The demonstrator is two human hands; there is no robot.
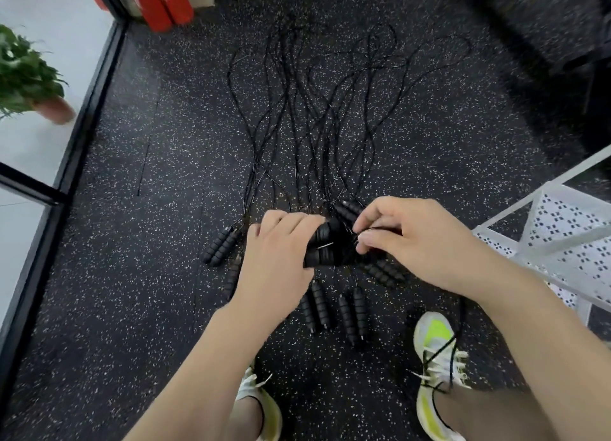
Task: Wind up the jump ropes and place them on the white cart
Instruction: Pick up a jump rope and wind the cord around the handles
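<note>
My left hand [277, 255] grips a pair of black ribbed jump rope handles [325, 245] held side by side above the floor. My right hand [406, 238] pinches that rope's thin black cord [367, 231] right beside the handles. A loop of the cord [458, 341] hangs down past my right forearm over my right shoe. Several more black jump ropes lie on the speckled floor: handles in pairs [334, 311] below my hands and at the left [221, 245], their cords [307, 109] stretching away from me. The white cart [558, 238] stands at the right edge.
My two feet in white and yellow shoes [436, 374] stand at the bottom. A glass wall with a black frame [82, 136] runs along the left, a potted plant [29, 76] behind it. Red objects [162, 4] stand at the top left. Dark equipment [582, 60] fills the top right.
</note>
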